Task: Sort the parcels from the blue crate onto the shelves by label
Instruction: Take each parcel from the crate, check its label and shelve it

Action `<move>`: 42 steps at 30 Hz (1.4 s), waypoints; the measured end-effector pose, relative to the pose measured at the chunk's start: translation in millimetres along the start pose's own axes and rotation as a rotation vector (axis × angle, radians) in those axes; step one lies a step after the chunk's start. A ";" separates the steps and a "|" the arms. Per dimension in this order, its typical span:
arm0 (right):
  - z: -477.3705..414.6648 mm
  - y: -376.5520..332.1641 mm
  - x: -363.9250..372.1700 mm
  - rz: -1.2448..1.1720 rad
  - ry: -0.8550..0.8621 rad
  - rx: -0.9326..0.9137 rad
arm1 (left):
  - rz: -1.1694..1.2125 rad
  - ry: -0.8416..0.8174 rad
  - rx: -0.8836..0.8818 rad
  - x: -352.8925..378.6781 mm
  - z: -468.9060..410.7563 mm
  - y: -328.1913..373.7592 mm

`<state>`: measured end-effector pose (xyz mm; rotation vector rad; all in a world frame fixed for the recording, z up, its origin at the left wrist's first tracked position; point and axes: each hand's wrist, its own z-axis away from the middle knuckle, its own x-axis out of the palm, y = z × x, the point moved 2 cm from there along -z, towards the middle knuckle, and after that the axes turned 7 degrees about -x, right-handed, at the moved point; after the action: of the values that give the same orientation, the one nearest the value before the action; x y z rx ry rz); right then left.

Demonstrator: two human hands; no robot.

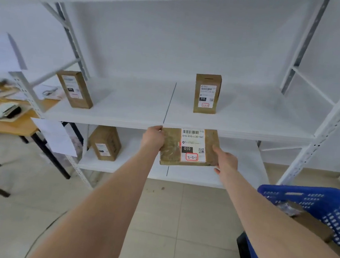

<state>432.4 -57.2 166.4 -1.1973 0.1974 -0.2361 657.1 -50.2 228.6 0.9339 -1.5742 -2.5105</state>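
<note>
Two hands: the left hand (154, 137) grips the parcel (171, 148) by its left edge near the top corner, fingers closed round that edge; the right hand (226, 160) holds the right edge lower down, thumb laid on the front face, fingers tucked behind
Parcel: flat brown cardboard box, glossy clear tape across its left half, face turned to the camera, slightly tilted
Label: white sticker (192, 145) on the right half of the face; barcode on top, "010-010-L30-551" under it, a black block reading "010", a small QR code, and "3-3-3" handwritten inside a red outline at the bottom
Where it is: held in the air before the white shelving, top edge level with the front lip of the middle shelf (136, 103), the lower shelf (234, 174) behind it
Shelved boxes: upright box (206, 93) on the middle shelf's right half, leaning box (75, 88) at its left end, third box (105, 142) on the lower shelf's left
Crate: blue crate (326, 201) at lower right beside the right forearm, brown cardboard showing inside
</note>
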 end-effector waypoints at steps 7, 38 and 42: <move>-44.8 -18.9 120.0 -0.042 -0.126 -0.015 | 0.002 0.122 -0.021 -60.5 -97.8 5.1; -144.1 -42.5 372.1 0.339 0.183 -0.167 | 0.183 -0.137 -0.082 -127.2 -395.6 5.8; -145.2 -37.6 375.6 0.326 0.187 -0.161 | 0.172 -0.139 -0.068 -125.3 -400.7 1.5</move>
<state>749.6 -306.9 140.4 -1.2825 0.5786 -0.0460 960.9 -333.1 165.9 0.6003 -1.5211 -2.5371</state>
